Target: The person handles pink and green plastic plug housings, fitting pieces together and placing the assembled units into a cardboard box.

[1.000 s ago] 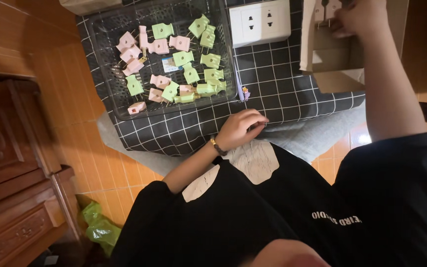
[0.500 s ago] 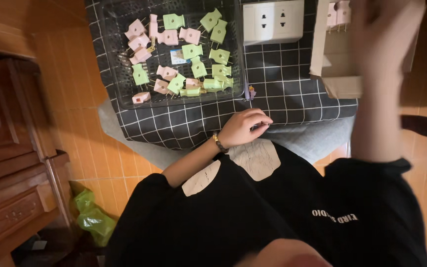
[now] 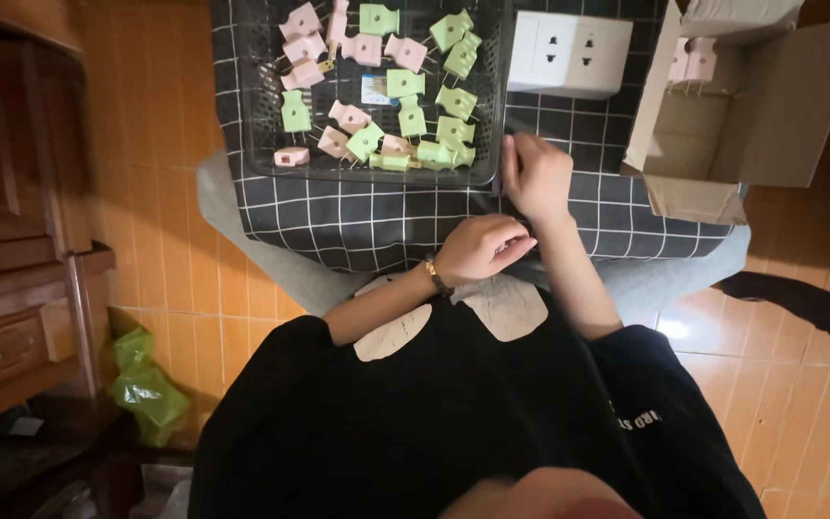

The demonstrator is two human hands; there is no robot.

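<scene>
So the checked cloth is spread under both hands, and the black mesh tray sits on it just up and to the left of them, its near right corner almost touching the right hand. Cardboard box is off to the right of the right hand, open on its side with a couple of pink plugs inside. White socket block sits right above that hand.

Big change from a moment ago: the right hand was way up at the box, now it's come down onto the cloth by the tray corner, fingers curled, but I can't tell if it's holding anything. Left hand hasn't really moved, loosely closed at the near edge of the cloth, just below the right one; can't see what's inside it either.

Tray's full of loose pink and green plugs, lying any which way.
</scene>
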